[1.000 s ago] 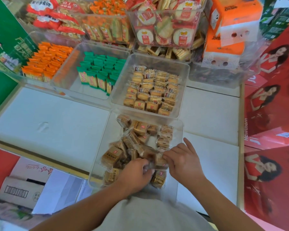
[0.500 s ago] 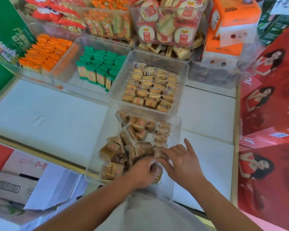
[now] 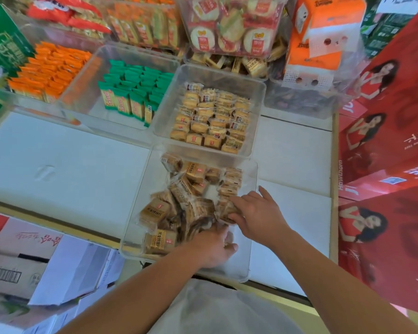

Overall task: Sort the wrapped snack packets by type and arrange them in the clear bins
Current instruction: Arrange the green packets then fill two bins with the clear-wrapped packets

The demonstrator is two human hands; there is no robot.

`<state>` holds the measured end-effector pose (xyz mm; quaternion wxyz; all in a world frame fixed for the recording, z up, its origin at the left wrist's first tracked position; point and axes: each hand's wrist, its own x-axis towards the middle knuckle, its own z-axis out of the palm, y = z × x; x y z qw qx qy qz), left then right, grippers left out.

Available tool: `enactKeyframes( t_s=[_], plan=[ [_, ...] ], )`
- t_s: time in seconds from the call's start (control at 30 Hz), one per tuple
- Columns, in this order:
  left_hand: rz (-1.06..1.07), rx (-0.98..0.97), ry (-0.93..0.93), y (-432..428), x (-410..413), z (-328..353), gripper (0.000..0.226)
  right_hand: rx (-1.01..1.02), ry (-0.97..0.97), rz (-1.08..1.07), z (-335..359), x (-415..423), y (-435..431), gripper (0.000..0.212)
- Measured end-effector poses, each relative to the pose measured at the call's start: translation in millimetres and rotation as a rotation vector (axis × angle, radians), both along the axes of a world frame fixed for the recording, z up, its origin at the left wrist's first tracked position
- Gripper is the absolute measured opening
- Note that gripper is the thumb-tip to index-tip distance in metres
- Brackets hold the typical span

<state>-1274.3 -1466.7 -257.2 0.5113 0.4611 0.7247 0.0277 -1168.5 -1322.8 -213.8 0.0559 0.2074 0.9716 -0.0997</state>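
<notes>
A clear bin [image 3: 252, 239] at the near edge of the white counter holds a loose heap of brown wrapped snack packets [image 3: 176, 203]. Both my hands are inside it. My left hand [image 3: 214, 248] curls around packets at the bin's near side. My right hand [image 3: 256, 209] lies over the packets at the right, fingers bent onto a packet by the upright row [image 3: 231, 183]. Behind it, another clear bin [image 3: 260, 92] holds tidy rows of yellow packets [image 3: 210, 116].
Further left stand bins of green packets [image 3: 133, 92] and orange packets [image 3: 48, 68]. More full bins and an orange carton [image 3: 321, 32] are stacked at the back. Red boxes [image 3: 391, 145] wall the right side. Cardboard boxes [image 3: 17, 263] sit below the counter's left edge.
Both hands have stayed in the near bin, shifting among the brown packets. The right hand has reached slightly further over the right-hand row. The camera has tilted a little.
</notes>
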Motion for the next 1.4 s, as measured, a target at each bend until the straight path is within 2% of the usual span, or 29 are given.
enactKeyframes(
  t_s=[0.1,0.27,0.4,0.57,0.73,0.87,1.0,1.07,1.23,1.3,1.4],
  plan=[
    [-0.034,-0.011,0.056,3.3,5.7,-5.2,0.080,-0.087,0.032,0.003,3.2,0.1,0.8,0.026],
    [-0.119,0.018,0.172,3.0,5.4,-10.8,0.067,-0.146,-0.048,0.038,10.3,3.3,-1.4,0.033],
    [-0.161,0.031,0.240,7.0,5.9,-7.5,0.065,-0.077,-0.196,0.002,13.4,-9.3,-7.5,0.034],
    [-0.114,0.185,0.206,-12.9,-7.2,-3.7,0.030,-0.030,-0.223,-0.033,10.1,-9.9,-10.5,0.033],
    [0.022,0.288,0.128,-23.6,-21.3,5.1,0.009,-0.133,-0.238,-0.033,13.4,-9.9,-19.6,0.033],
    [0.068,0.345,0.142,-28.1,-23.3,17.8,0.008,-0.203,-0.208,-0.076,18.6,-5.0,-23.4,0.042],
    [0.156,0.366,0.144,-33.3,-28.8,19.1,0.009,-0.142,-0.278,-0.057,8.0,-1.1,-33.0,0.035],
    [0.190,0.356,0.130,-34.4,-28.8,17.1,0.008,-0.132,-0.236,-0.087,1.1,-3.8,-38.1,0.032],
    [0.322,0.293,0.028,-26.7,-23.3,16.2,0.016,-0.156,-0.148,-0.186,-3.2,-2.1,-40.7,0.041],
    [0.303,0.301,0.048,-25.5,-26.1,17.7,0.019,-0.083,-0.201,-0.123,-3.6,3.2,-45.6,0.041],
    [0.332,0.312,0.108,-35.2,-41.0,21.7,0.022,0.007,-0.377,-0.034,-5.0,3.5,-60.1,0.054]
  ],
)
